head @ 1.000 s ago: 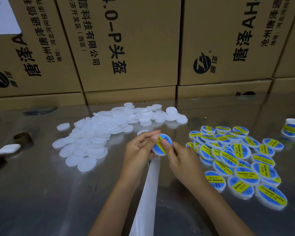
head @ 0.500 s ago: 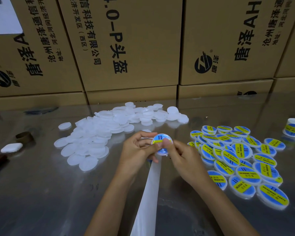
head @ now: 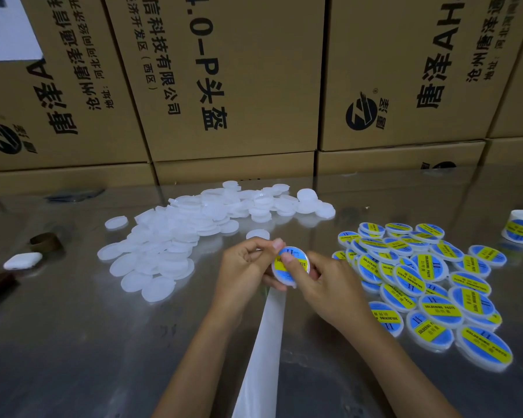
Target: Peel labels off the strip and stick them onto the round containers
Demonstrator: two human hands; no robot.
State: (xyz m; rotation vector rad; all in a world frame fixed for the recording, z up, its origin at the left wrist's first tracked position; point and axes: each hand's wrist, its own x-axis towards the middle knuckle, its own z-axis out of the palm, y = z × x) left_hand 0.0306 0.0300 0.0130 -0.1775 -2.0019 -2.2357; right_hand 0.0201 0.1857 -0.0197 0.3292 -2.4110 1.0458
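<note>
Step in hand: I see the left hand [head: 242, 267] and right hand [head: 329, 285] fingers pinching one round container [head: 290, 265], apparently pressing its label flat. Next: I set it with the labelled pile [head: 429, 285], then peel from the strip [head: 263, 351].

Two hands show, the left hand [head: 243, 267] and the right hand [head: 329, 285], with one labelled round container [head: 290, 263] held between them and one white backing strip [head: 263, 357] on the steel table [head: 73, 342]. The heap of plain white containers [head: 175, 236] holds too many overlapping pieces to count, several dozen at least, and the pile of labelled containers [head: 420, 282] numbers roughly thirty. There is one label roll [head: 521, 227], one brown tape ring [head: 46, 241], one small white case [head: 23, 260], and at least seven cardboard boxes [head: 239, 86].
</note>
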